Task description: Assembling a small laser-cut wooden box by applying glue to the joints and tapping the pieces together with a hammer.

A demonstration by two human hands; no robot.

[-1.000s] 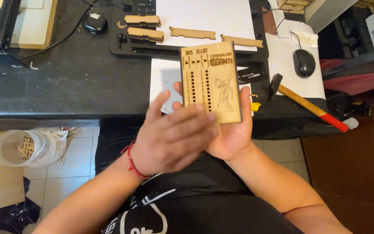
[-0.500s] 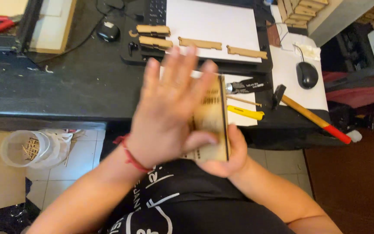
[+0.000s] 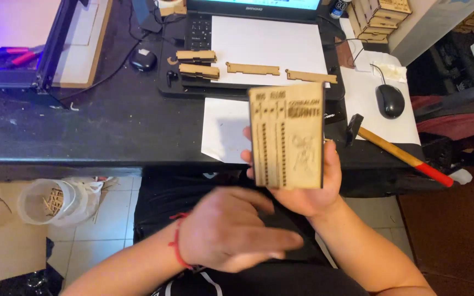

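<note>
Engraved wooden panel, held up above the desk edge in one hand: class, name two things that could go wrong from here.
1. The right hand alone props the engraved wooden panel from behind; the left hand is off it, so it might slip and fall.
2. The hammer lies close beside that hand, its handle past the desk edge; a bump might knock it off.

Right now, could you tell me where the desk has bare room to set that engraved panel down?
Bare desktop lies between the white paper sheet and the framed machine. It is crowded around the wooden strips, the hammer and the mouse.
</note>
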